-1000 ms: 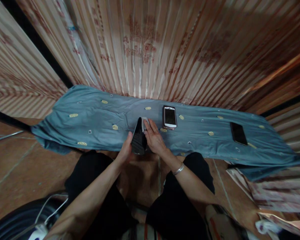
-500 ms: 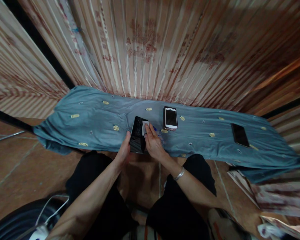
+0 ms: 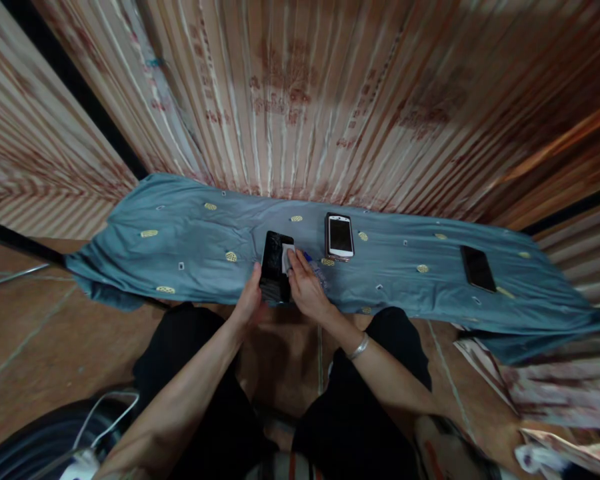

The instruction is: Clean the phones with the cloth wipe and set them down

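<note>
- Head view: left hand (image 3: 249, 299) holds black phone (image 3: 272, 268) by its left side, over near edge of worktop (image 3: 200, 233).
- Right hand (image 3: 308, 289): fingers hold white wipe (image 3: 286, 260) against phone; blue-and-clear item (image 3: 319, 270) beside, perhaps a wrapper.
- White phone (image 3: 341, 236) nearby; dark phone (image 3: 478, 269) well right.

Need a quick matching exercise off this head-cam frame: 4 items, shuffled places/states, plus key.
Column 1
1. Left hand
2. Right hand
3. White-framed phone
4. Bracelet

Column 2
A. Holds a pale cloth against the dark phone
B. Silver, worn on the right arm
C. Grips the dark phone by its left side
D. Lies between the dark phone and the black phone at far right, screen up

Pairs: 1-C, 2-A, 3-D, 4-B
</note>
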Demonstrator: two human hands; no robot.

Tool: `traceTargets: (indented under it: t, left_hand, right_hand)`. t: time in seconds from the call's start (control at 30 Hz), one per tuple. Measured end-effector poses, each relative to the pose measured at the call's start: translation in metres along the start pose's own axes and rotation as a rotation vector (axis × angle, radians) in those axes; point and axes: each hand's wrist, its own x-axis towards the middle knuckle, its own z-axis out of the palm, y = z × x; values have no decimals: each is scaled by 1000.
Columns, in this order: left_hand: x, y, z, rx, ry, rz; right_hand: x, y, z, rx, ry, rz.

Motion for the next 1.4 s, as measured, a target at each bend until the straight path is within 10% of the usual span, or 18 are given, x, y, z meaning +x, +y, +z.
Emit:
traceTargets:
  t: [0.6,1.4]
  left_hand:
    - [-2,36,-8,-115,203,60]
    - [-1,19,-21,-82,-64,-86]
  right_hand:
    - [-30,-22,26,0,-97,-225]
    - [-9,-37,16,-149,-54,-570]
